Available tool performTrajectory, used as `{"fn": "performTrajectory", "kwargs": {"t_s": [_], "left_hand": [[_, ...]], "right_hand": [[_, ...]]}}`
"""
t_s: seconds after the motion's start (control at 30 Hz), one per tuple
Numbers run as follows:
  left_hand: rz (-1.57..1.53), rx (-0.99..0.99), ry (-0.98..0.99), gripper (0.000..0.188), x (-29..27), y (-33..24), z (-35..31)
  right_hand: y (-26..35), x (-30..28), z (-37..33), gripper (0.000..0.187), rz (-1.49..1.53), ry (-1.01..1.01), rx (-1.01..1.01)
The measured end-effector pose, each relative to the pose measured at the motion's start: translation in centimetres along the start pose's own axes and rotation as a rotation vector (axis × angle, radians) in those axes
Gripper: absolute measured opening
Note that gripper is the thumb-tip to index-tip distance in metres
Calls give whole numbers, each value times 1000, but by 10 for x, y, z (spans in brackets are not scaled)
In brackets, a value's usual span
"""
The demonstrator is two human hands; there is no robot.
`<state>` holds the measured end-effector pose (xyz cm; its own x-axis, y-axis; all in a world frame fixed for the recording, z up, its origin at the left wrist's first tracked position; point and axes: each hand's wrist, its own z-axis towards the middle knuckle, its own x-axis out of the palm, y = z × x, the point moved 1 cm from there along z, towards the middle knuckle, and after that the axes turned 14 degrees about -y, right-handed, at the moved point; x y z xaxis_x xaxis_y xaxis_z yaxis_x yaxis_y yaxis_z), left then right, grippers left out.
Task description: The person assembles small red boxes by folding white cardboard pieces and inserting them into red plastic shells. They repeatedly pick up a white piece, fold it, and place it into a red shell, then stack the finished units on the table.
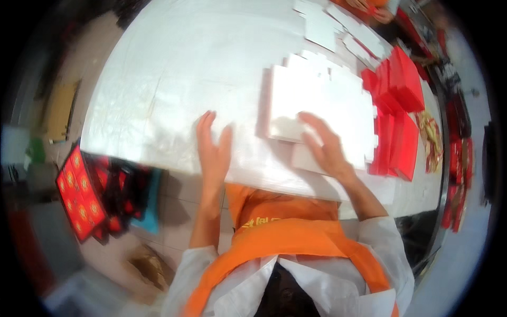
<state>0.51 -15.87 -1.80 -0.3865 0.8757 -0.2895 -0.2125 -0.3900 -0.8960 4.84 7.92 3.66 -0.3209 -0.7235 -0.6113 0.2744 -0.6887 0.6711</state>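
Observation:
My left hand [214, 149] hovers over the near edge of the white-covered table [174, 79], fingers apart and nothing in them. Over the near left part of a stack of flat white cardboard box blanks [327, 100] is my right hand [325, 145], its thumb and fingers spread. Whether its fingertips touch the top sheet I cannot tell. The blanks have notched, tabbed edges. Another white sheet [302, 158] juts out from under the stack towards me.
Red boxes [404, 145] stand right of the stack, beside gold packaging [430, 140]. More white blanks [319, 29] lie at the far side, near another person's hands [381, 15]. Red patterned boxes [79, 193] are below the table's left edge, with a brown bag [148, 267] on the floor.

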Motion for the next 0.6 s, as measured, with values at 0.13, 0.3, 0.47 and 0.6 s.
{"fn": "performTrajectory", "kwargs": {"t_s": [0.13, 0.3, 0.47, 0.6], "left_hand": [[81, 93, 197, 45, 78, -33, -29], [227, 83, 357, 55, 108, -32, -10], [476, 136, 239, 57, 127, -27, -30], [419, 258, 149, 42, 129, -19, -26]], "right_hand": [[-102, -59, -41, 46, -468, -37, -35], [-92, -32, -34, 54, -664, 35, 8], [-100, -36, -35, 54, -635, 33, -6], [-102, -37, -36, 53, -616, 24, 4]]}}
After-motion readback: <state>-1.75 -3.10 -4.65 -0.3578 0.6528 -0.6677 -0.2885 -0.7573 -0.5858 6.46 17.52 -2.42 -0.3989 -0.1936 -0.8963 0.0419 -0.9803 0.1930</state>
